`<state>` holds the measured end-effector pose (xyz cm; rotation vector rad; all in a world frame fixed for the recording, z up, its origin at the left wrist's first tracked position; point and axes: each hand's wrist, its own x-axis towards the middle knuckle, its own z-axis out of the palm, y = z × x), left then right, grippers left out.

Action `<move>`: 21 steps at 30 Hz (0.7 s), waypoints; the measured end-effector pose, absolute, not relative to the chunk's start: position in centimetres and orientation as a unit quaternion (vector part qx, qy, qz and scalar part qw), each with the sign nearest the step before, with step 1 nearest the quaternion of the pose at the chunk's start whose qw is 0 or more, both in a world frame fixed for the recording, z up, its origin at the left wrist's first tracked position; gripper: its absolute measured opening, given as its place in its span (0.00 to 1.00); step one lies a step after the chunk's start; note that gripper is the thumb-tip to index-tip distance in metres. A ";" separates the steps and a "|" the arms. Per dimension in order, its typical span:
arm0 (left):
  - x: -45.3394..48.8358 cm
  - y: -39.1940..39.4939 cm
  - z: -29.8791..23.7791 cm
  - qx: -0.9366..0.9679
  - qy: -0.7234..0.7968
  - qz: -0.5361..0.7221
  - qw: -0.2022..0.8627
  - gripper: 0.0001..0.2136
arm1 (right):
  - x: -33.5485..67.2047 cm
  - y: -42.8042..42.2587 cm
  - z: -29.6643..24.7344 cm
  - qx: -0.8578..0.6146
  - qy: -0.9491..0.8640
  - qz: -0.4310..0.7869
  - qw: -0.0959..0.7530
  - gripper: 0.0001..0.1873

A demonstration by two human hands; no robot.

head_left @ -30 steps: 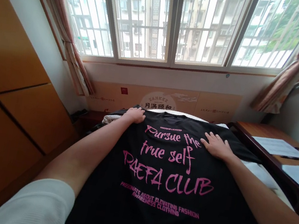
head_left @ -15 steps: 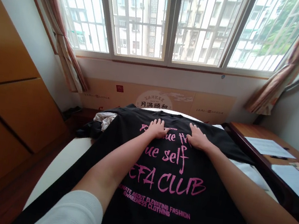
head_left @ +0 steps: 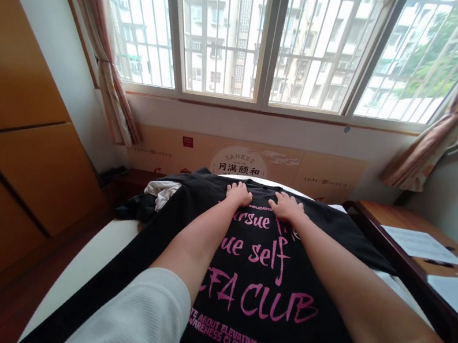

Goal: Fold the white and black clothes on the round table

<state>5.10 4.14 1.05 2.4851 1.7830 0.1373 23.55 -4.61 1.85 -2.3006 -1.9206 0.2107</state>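
A black shirt point(head_left: 245, 338) with pink lettering lies spread over a round white table point(head_left: 77, 263), its neckline at the far edge and its sleeves out to both sides. My left hand point(head_left: 239, 194) rests on the cloth just left of the neckline, fingers spread and pointing away from me. To the right of the neckline lies my right hand point(head_left: 287, 206), also flat with its fingers apart. Both palms touch the fabric near the top line of print, and neither is closed on it. My forearms cover parts of the lettering.
Crumpled white and black cloth point(head_left: 162, 191) lies at the table's far left. On the right stands a brown wooden desk point(head_left: 375, 213) with paper sheets point(head_left: 423, 245) and a pen point(head_left: 437, 263). A printed cardboard panel point(head_left: 163, 143) leans below the window. Wooden cabinet doors point(head_left: 13, 170) are at left.
Both hands have slid farther up the shirt towards the neckline, and my right hand has come in closer to my left. The camera view has tilted up slightly.
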 end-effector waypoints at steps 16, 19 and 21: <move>8.1 5.0 -0.3 0.846 0.527 0.035 0.072 0.39 | 24.7 -2.3 -1.5 -0.764 -0.633 0.094 0.081 0.45; 9.6 2.5 -0.9 0.856 0.510 0.059 0.064 0.41 | 25.1 -2.0 -1.3 -0.766 -0.629 0.101 0.087 0.43; 9.8 0.9 -1.1 0.853 0.513 0.072 0.057 0.42 | 25.9 -2.0 -1.1 -0.768 -0.626 0.104 0.092 0.41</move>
